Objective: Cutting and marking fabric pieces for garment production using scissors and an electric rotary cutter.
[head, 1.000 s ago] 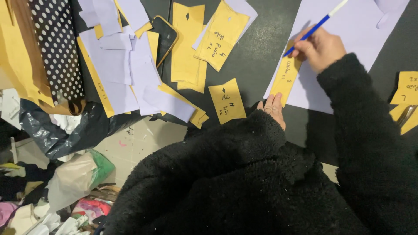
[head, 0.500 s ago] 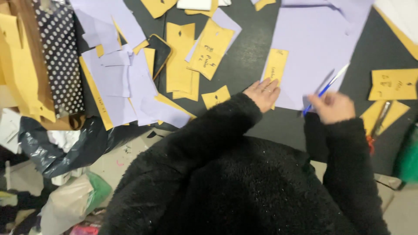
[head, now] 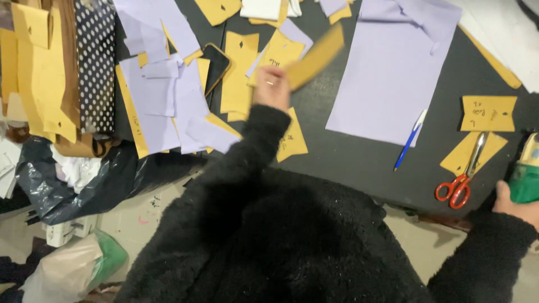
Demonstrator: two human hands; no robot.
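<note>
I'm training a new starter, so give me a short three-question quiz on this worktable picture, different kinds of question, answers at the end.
1. True or false: the blue pen is in the right hand.
2. What does the left hand hold up? A) red-handled scissors B) a yellow paper tag C) a phone
3. Fill in: the red-handled scissors lie partly on a ____ paper piece.

Key
1. False; the pen lies at the lilac sheet's edge, and the right hand grips a green object.
2. B, the yellow paper tag.
3. Yellow.
</note>
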